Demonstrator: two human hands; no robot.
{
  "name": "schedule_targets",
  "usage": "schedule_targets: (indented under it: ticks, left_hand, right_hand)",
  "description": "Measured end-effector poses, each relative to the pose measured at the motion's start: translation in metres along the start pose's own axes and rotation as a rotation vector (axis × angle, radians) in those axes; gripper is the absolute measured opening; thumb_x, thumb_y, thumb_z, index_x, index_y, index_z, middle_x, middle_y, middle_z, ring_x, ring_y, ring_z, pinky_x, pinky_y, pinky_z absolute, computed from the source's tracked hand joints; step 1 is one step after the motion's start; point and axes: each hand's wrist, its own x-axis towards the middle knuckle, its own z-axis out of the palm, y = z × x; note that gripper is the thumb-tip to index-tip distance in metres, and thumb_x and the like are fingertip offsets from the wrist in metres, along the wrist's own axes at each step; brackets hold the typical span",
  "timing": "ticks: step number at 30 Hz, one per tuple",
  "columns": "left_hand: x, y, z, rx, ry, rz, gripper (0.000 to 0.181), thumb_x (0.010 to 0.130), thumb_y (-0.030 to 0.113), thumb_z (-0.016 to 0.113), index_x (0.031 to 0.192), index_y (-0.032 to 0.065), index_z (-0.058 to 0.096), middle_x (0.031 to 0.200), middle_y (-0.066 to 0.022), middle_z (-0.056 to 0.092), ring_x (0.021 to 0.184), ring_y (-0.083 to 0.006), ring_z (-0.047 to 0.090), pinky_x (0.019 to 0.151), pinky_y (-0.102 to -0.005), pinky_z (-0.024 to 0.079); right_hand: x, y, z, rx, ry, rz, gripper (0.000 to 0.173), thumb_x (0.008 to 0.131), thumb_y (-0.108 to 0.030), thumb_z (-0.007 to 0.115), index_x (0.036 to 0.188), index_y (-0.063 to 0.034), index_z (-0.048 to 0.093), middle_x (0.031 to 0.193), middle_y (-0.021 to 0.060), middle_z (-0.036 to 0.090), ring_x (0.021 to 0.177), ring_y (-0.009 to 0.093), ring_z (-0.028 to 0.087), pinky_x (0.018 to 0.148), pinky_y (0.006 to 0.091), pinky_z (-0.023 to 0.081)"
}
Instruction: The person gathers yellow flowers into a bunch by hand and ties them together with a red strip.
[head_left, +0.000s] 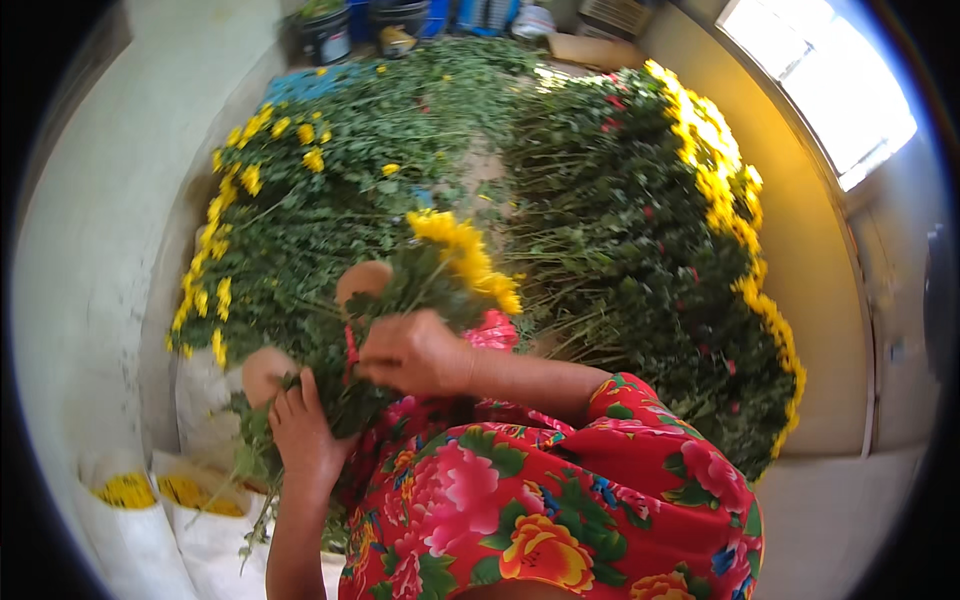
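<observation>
A bunch of yellow chrysanthemums (469, 251) lies across my lap, its blooms pointing up and right. My left hand (304, 420) presses its fingers on the leafy stems at the lower end of the bunch. A red tie (350, 354) shows around the stems beside my right hand (416, 352), which is bent over the middle of the bunch with fingers curled, slightly blurred. Some pink-red plastic strip (493, 331) is just below the blooms. Leaves hide parts of both hands' fingertips.
Loose yellow-flowered stems (300, 217) are heaped on the left. Bunches with red ties (637, 247) lie stacked on the right, blooms towards the wall. Black buckets (324, 37) stand at the back; white sacks (131, 525) are at lower left. A bright window (832, 82) is upper right.
</observation>
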Motion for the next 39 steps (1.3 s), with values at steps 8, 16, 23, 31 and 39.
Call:
schedule_targets:
  ticks: [8, 16, 23, 31, 39]
  left_hand:
    - [0.062, 0.051, -0.063, -0.478, 0.045, 0.291, 0.085, 0.067, 0.007, 0.082, 0.142, 0.0029, 0.042, 0.104, -0.0233, 0.072, 0.099, -0.042, 0.07, 0.086, -0.0443, 0.054]
    - [0.113, 0.238, -0.12, -0.598, -0.04, 0.822, 0.113, 0.072, 0.015, 0.086, 0.159, 0.005, 0.016, 0.141, -0.0265, 0.051, 0.131, -0.0433, 0.051, 0.11, -0.0475, 0.04]
    - [0.147, 0.186, -0.113, -0.623, -0.062, 0.728, 0.082, 0.078, 0.012, 0.08, 0.15, 0.0046, 0.041, 0.152, -0.0184, 0.043, 0.14, -0.0368, 0.044, 0.115, -0.0452, 0.037]
    - [0.196, -0.005, -0.031, -0.782, -0.334, 0.081, 0.064, 0.087, 0.019, 0.074, 0.143, 0.0032, 0.047, 0.133, -0.0158, 0.055, 0.104, -0.0194, 0.06, 0.084, -0.0341, 0.053]
    - [0.189, -0.066, 0.005, -0.825, -0.304, 0.006, 0.059, 0.088, 0.01, 0.073, 0.141, 0.0018, 0.049, 0.14, -0.0185, 0.057, 0.109, -0.0215, 0.063, 0.093, -0.0345, 0.053]
  right_hand:
    - [-0.079, 0.03, -0.008, 0.486, -0.244, 0.385, 0.049, 0.09, -0.047, 0.072, 0.104, -0.0001, 0.067, 0.086, 0.0097, 0.069, 0.08, 0.022, 0.066, 0.068, 0.0416, 0.052]
    - [-0.054, -0.015, -0.162, 0.534, 1.091, 0.388, 0.044, 0.084, -0.014, 0.08, 0.123, -0.0017, 0.065, 0.116, 0.0058, 0.071, 0.101, 0.017, 0.066, 0.091, 0.0343, 0.053]
    - [-0.27, 0.016, -0.373, -0.331, 1.558, 0.721, 0.053, 0.078, -0.017, 0.083, 0.121, 0.004, 0.059, 0.106, 0.011, 0.071, 0.09, 0.02, 0.067, 0.086, 0.0359, 0.054]
    - [-0.49, 0.093, -0.313, -0.36, 1.58, 0.974, 0.076, 0.071, -0.002, 0.081, 0.139, 0.0006, 0.046, 0.12, 0.0132, 0.067, 0.106, 0.023, 0.064, 0.098, 0.0362, 0.049]
    - [-0.526, 0.158, -0.306, -0.848, 1.384, 1.552, 0.122, 0.059, -0.063, 0.09, 0.148, 0.0011, 0.038, 0.147, 0.0241, 0.05, 0.132, 0.037, 0.053, 0.112, 0.0441, 0.041]
